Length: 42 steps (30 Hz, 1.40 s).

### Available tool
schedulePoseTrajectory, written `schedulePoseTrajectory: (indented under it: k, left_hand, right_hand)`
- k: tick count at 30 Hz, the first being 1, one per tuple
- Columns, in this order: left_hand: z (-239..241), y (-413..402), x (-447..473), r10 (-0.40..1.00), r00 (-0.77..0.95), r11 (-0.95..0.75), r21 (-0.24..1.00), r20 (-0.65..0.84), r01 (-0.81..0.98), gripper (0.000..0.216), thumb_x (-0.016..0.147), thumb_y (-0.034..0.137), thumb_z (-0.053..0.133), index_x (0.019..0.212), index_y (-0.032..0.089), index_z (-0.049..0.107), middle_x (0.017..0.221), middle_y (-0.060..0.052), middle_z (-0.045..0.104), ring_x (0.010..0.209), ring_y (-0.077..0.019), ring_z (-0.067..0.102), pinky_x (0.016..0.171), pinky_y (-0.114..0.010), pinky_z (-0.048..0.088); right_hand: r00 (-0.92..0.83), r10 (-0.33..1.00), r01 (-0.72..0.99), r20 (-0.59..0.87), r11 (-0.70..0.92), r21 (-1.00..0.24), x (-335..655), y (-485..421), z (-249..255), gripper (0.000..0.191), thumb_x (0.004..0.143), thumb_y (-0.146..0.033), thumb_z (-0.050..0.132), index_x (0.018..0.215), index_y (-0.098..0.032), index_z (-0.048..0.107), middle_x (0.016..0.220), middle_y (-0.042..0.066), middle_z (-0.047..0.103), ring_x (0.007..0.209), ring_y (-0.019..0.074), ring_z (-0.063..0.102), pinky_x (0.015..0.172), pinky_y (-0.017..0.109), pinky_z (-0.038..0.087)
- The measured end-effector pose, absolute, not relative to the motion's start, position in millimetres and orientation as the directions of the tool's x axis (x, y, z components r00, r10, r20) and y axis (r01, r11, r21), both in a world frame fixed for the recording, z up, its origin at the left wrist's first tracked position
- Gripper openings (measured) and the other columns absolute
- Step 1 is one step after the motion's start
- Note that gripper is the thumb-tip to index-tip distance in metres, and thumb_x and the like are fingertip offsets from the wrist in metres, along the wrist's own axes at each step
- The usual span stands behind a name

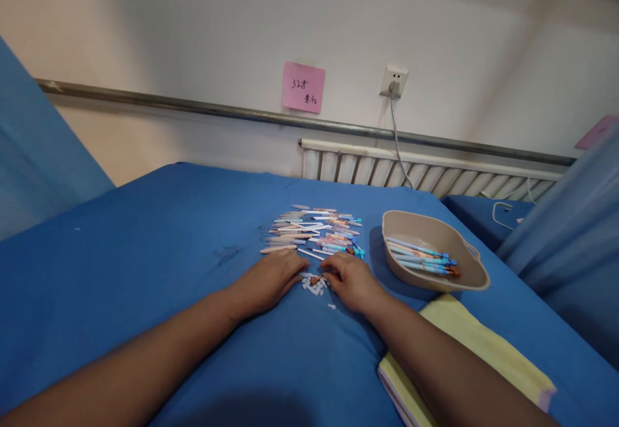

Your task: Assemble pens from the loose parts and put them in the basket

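Both my hands rest on a blue cloth-covered table [145, 266]. My left hand [271, 278] lies palm down, its fingertips drawn together over a small heap of tiny white and brown pen parts [314, 283]. My right hand [351, 278] meets it from the other side, fingers curled and pinching at the same heap. Just beyond the fingers lies a pile of pen pieces [316, 230]: white refills and blue and patterned barrels. What either hand pinches is too small to name.
A beige oval tray [464, 272] with several assembled blue pens [420, 256] stands to the right. A yellow notebook [464, 343] lies under my right forearm. Behind are a wall with a pink note [303, 87], a socket [393, 81] and a radiator [435, 172].
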<state>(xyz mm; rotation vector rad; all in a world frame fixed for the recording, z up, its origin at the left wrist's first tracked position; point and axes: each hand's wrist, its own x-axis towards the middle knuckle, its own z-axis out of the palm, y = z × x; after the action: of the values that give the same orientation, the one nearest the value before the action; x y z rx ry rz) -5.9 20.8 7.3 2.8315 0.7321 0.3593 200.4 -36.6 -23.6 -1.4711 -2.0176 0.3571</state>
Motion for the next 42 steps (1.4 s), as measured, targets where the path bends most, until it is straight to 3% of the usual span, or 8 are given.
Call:
schedulePoseTrajectory:
  k: [4, 7, 10, 12, 15, 18, 32, 42]
  left_hand:
    - [3, 23, -7, 0.565, 0.787, -0.809, 0.357, 0.250, 0.467, 0.024, 0.089, 0.032, 0.045, 0.108, 0.021, 0.058, 0.099, -0.007, 0.063, 0.092, -0.0220, 0.056, 0.083, -0.035, 0.041]
    - [1, 27, -9, 0.694, 0.656, -0.680, 0.568, 0.296, 0.463, 0.023, 0.086, 0.034, 0.052, 0.102, 0.021, 0.061, 0.100, -0.007, 0.065, 0.094, -0.0222, 0.057, 0.085, -0.035, 0.041]
    - [1, 29, -11, 0.855, 0.491, -0.354, 0.881, 0.169, 0.314, 0.025, 0.081, 0.036, 0.058, 0.098, 0.018, 0.060, 0.095, -0.006, 0.066, 0.086, -0.0190, 0.060, 0.079, -0.031, 0.046]
    - [3, 30, -12, 0.902, 0.432, -0.075, 0.984, -0.001, 0.159, 0.027, 0.079, 0.036, 0.061, 0.099, 0.017, 0.059, 0.094, -0.006, 0.067, 0.078, -0.0155, 0.061, 0.069, -0.026, 0.048]
    - [7, 30, -12, 0.890, 0.424, 0.190, 0.982, -0.168, -0.008, 0.029, 0.076, 0.031, 0.067, 0.098, 0.016, 0.058, 0.097, -0.006, 0.066, 0.069, -0.0101, 0.060, 0.058, -0.019, 0.046]
    - [11, 28, -11, 0.867, 0.452, 0.275, 0.958, -0.211, -0.079, 0.025, 0.074, 0.025, 0.070, 0.094, 0.015, 0.060, 0.094, -0.006, 0.065, 0.064, -0.0073, 0.058, 0.051, -0.015, 0.045]
    - [16, 40, -22, 0.875, 0.419, 0.402, 0.847, -0.244, -0.347, 0.011, 0.079, 0.011, 0.060, 0.090, 0.011, 0.060, 0.080, -0.005, 0.061, 0.045, -0.0025, 0.047, 0.029, -0.009, 0.030]
    - [14, 41, -21, 0.846, 0.444, 0.460, 0.824, -0.294, -0.330, 0.009, 0.085, 0.017, 0.053, 0.092, 0.013, 0.056, 0.064, 0.002, 0.051, 0.034, 0.0012, 0.033, 0.027, -0.006, 0.020]
  right_hand:
    - [-0.227, 0.937, 0.798, 0.267, 0.336, -0.499, 199, -38, -21, 0.017, 0.083, -0.018, 0.054, 0.097, -0.020, 0.063, 0.095, 0.005, 0.066, 0.089, 0.0163, 0.058, 0.081, 0.027, 0.042]
    - [-0.224, 0.942, 0.805, 0.249, 0.322, -0.497, 199, -40, -18, 0.016, 0.083, -0.022, 0.055, 0.098, -0.020, 0.062, 0.095, 0.005, 0.066, 0.089, 0.0169, 0.058, 0.080, 0.027, 0.042]
    - [-0.252, 0.935, 0.793, 0.248, 0.347, -0.501, 200, -42, -17, 0.016, 0.083, -0.023, 0.057, 0.098, -0.019, 0.062, 0.093, 0.005, 0.065, 0.087, 0.0166, 0.057, 0.077, 0.027, 0.043]
    - [-0.271, 0.929, 0.786, 0.251, 0.364, -0.500, 200, -43, -17, 0.015, 0.083, -0.022, 0.056, 0.097, -0.019, 0.061, 0.092, 0.005, 0.064, 0.086, 0.0160, 0.057, 0.076, 0.026, 0.042]
    - [-0.267, 0.932, 0.788, 0.244, 0.357, -0.502, 200, -45, -17, 0.014, 0.083, -0.020, 0.056, 0.096, -0.019, 0.061, 0.091, 0.004, 0.064, 0.086, 0.0155, 0.057, 0.077, 0.026, 0.042]
    - [-0.206, 0.946, 0.814, 0.248, 0.307, -0.493, 201, -44, -18, 0.016, 0.084, -0.023, 0.055, 0.099, -0.020, 0.060, 0.092, 0.005, 0.064, 0.088, 0.0163, 0.057, 0.078, 0.027, 0.042]
    - [-0.108, 0.966, 0.913, 0.235, 0.190, -0.361, 196, -29, -16, 0.018, 0.085, -0.025, 0.052, 0.100, -0.020, 0.060, 0.099, 0.007, 0.062, 0.097, 0.0200, 0.054, 0.084, 0.030, 0.040]
    - [-0.051, 0.982, 0.957, 0.182, 0.100, -0.273, 189, -25, -16, 0.017, 0.088, -0.029, 0.047, 0.093, -0.020, 0.061, 0.095, 0.008, 0.060, 0.089, 0.0197, 0.055, 0.076, 0.029, 0.040]
